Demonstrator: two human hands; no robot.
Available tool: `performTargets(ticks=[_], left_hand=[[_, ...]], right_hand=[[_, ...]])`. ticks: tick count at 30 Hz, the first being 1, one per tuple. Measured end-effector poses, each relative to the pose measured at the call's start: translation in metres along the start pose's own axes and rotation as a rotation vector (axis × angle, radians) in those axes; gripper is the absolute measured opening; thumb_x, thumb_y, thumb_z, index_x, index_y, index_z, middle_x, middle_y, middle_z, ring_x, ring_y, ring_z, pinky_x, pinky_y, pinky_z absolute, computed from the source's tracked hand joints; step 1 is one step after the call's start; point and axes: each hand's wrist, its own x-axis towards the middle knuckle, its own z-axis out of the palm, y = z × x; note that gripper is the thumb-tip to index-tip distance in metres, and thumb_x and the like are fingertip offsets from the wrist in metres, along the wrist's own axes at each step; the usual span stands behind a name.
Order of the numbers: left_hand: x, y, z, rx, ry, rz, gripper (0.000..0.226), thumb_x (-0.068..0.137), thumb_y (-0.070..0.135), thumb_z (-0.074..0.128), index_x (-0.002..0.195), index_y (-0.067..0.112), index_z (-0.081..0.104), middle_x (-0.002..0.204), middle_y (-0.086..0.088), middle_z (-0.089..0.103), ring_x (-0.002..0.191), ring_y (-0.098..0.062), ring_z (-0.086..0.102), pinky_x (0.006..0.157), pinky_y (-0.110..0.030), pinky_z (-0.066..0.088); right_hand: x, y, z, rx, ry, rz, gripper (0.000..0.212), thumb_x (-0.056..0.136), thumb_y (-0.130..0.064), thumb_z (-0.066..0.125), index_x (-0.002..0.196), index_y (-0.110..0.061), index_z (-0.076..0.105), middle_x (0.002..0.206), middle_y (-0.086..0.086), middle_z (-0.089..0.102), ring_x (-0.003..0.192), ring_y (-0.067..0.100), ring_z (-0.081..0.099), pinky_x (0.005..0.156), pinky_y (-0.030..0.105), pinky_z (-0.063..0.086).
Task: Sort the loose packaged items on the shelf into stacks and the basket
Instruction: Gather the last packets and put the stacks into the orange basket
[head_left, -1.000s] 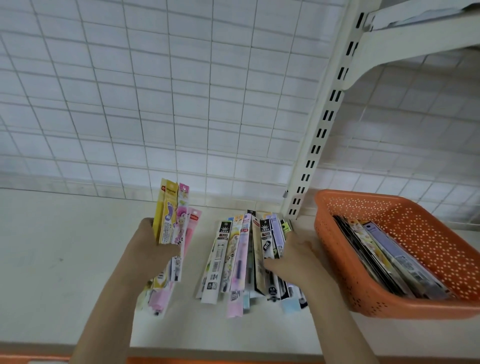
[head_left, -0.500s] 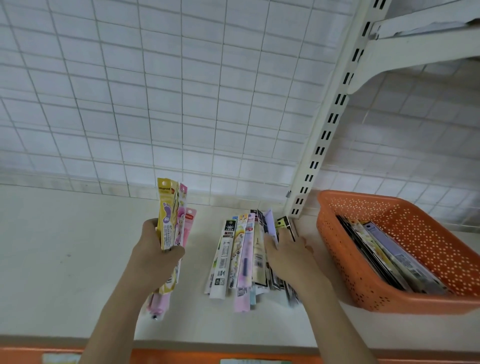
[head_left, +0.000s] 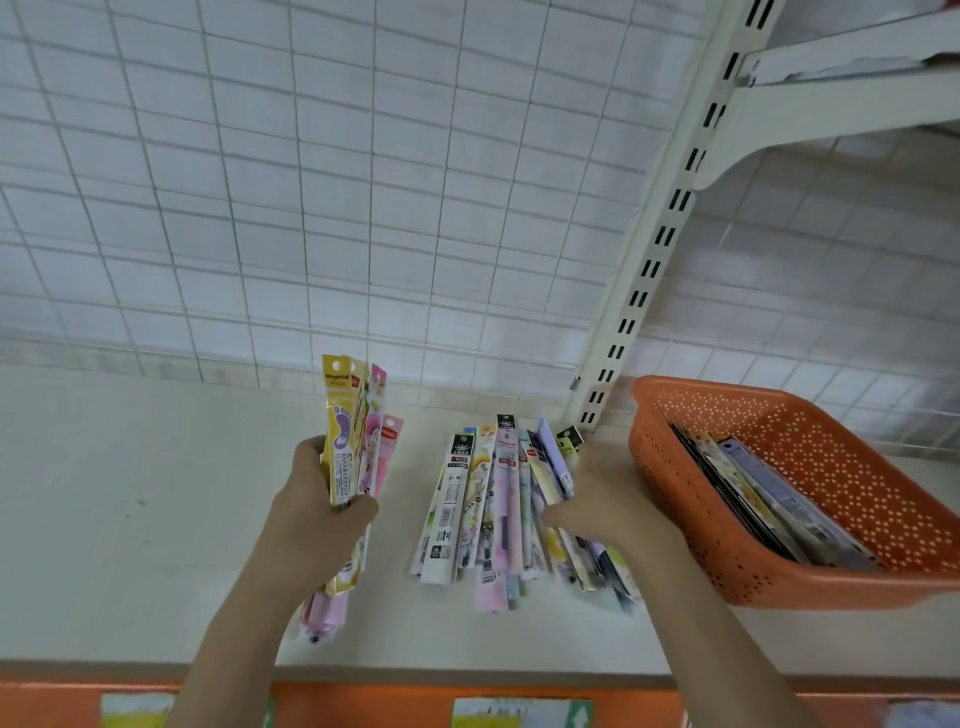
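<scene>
I am gripping a bundle of packets (head_left: 349, 467) in my left hand (head_left: 317, 512), fingers curled round it, and over the last second I have been lifting it higher off the shelf (head_left: 130, 493), upright. My right hand (head_left: 597, 499) is pinching the right edge of the loose pile (head_left: 498, 504) still lying mid-shelf, squaring it into a stack. The orange basket (head_left: 670, 467) is sitting just right, already holding packets, so sorting looks partly done
</scene>
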Motion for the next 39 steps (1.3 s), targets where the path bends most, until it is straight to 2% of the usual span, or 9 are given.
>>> performTargets(ticks=[4,7,12,16,23,27,32,37,39], left_hand=[[-0.002,0.001,-0.002,-0.009,0.006,0.005,0.048,0.084,-0.001,0.054,0.126,0.012,0.035,0.083,0.003,0.055,0.065,-0.018,0.056,0.050,-0.027,0.040],[-0.005,0.002,-0.002,-0.015,0.003,0.019,0.048,0.084,-0.002,0.053,0.126,0.010,0.035,0.081,0.003,0.053,0.062,-0.016,0.053,0.051,-0.027,0.038],[-0.007,0.004,-0.002,-0.021,0.012,0.033,0.048,0.083,-0.003,0.053,0.126,0.010,0.035,0.081,0.004,0.052,0.063,-0.015,0.052,0.051,-0.026,0.037],[-0.009,0.008,0.001,-0.022,0.032,0.038,0.048,0.084,-0.002,0.054,0.126,0.011,0.036,0.081,0.006,0.052,0.066,-0.014,0.054,0.052,-0.026,0.038],[-0.011,0.037,0.025,-0.064,0.120,0.081,0.046,0.083,-0.002,0.056,0.123,0.012,0.037,0.083,0.003,0.053,0.068,-0.013,0.053,0.054,-0.028,0.040],[-0.022,0.055,0.048,-0.099,0.123,0.117,0.046,0.084,-0.002,0.055,0.123,0.014,0.037,0.077,0.001,0.053,0.057,-0.022,0.053,0.049,-0.027,0.038],[-0.028,0.069,0.069,-0.077,0.141,0.140,0.040,0.082,-0.001,0.055,0.117,0.011,0.042,0.071,-0.005,0.055,0.048,-0.026,0.054,0.045,-0.028,0.040],[-0.040,0.086,0.092,-0.083,0.160,0.128,0.041,0.083,-0.001,0.054,0.117,0.016,0.038,0.071,-0.001,0.053,0.043,-0.027,0.051,0.042,-0.028,0.035],[-0.043,0.090,0.098,-0.065,0.169,0.130,0.040,0.082,-0.001,0.054,0.116,0.015,0.039,0.068,0.000,0.051,0.039,-0.024,0.049,0.041,-0.026,0.034]], right_hand=[[-0.005,-0.007,-0.003,-0.080,-0.020,-0.015,0.047,0.081,-0.019,0.062,0.121,-0.022,0.038,0.065,0.000,0.034,0.051,0.009,0.034,0.044,0.019,0.029],[-0.005,-0.009,0.002,-0.065,0.003,-0.013,0.074,0.082,-0.016,0.060,0.142,-0.013,0.018,0.069,-0.003,0.034,0.052,0.007,0.038,0.040,0.019,0.028],[-0.005,-0.008,0.008,-0.096,0.132,-0.042,0.060,0.083,-0.009,0.057,0.135,-0.009,0.028,0.070,-0.003,0.032,0.053,0.010,0.036,0.040,0.023,0.023],[-0.003,0.004,0.006,0.130,0.145,-0.096,0.062,0.077,-0.007,0.059,0.133,-0.013,0.032,0.082,-0.002,0.041,0.058,0.015,0.046,0.049,0.024,0.038],[-0.030,0.018,-0.071,0.580,0.310,-0.359,0.050,0.081,-0.016,0.062,0.121,-0.027,0.035,0.081,0.000,0.050,0.054,0.007,0.051,0.047,0.019,0.041],[-0.030,0.054,-0.123,0.686,0.369,-0.368,0.054,0.080,-0.007,0.065,0.121,-0.031,0.038,0.088,-0.005,0.058,0.077,0.015,0.061,0.064,0.031,0.050],[-0.007,0.125,-0.140,0.585,0.440,-0.220,0.054,0.080,-0.009,0.065,0.122,-0.026,0.037,0.090,0.003,0.056,0.078,0.027,0.060,0.066,0.036,0.049],[0.021,0.169,-0.107,0.687,0.358,-0.080,0.065,0.081,-0.007,0.063,0.135,-0.016,0.028,0.089,0.005,0.053,0.070,0.021,0.055,0.061,0.033,0.048],[0.027,0.174,-0.095,0.631,0.233,-0.032,0.080,0.081,-0.010,0.065,0.144,-0.016,0.015,0.113,0.009,0.053,0.086,0.024,0.058,0.072,0.036,0.050]])
